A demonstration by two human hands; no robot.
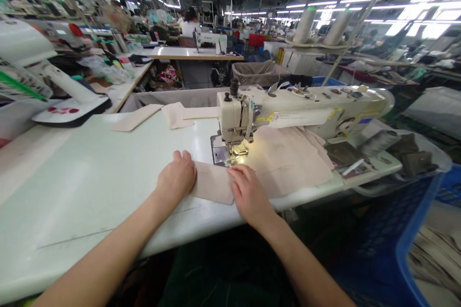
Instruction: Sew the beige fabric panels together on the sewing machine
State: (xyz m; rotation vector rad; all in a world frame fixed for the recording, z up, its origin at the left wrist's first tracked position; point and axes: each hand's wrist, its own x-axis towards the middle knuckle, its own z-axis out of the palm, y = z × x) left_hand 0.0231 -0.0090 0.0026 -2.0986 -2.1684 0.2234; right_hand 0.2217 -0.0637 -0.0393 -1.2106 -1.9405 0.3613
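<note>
A small beige fabric piece (212, 184) with rounded corners lies just in front of the sewing machine's needle area. My left hand (177, 176) is closed at its left edge, with the fingers curled and their tips partly hidden. At the right edge, my right hand (252, 196) holds the piece, fingers together over its upper corner. Beyond the hands stands the sewing machine (232, 117), its lamp lighting the metal plate (219, 151). A larger beige fabric stack (288, 163) spreads under the machine's arm, right of my right hand.
Beige strips (139, 117) and a small folded piece (176, 116) lie at the table's back edge. A blue crate (392, 235) with fabric stands at lower right. Thread cones (304, 26) rise behind the machine. Another white machine (25, 43) is at left.
</note>
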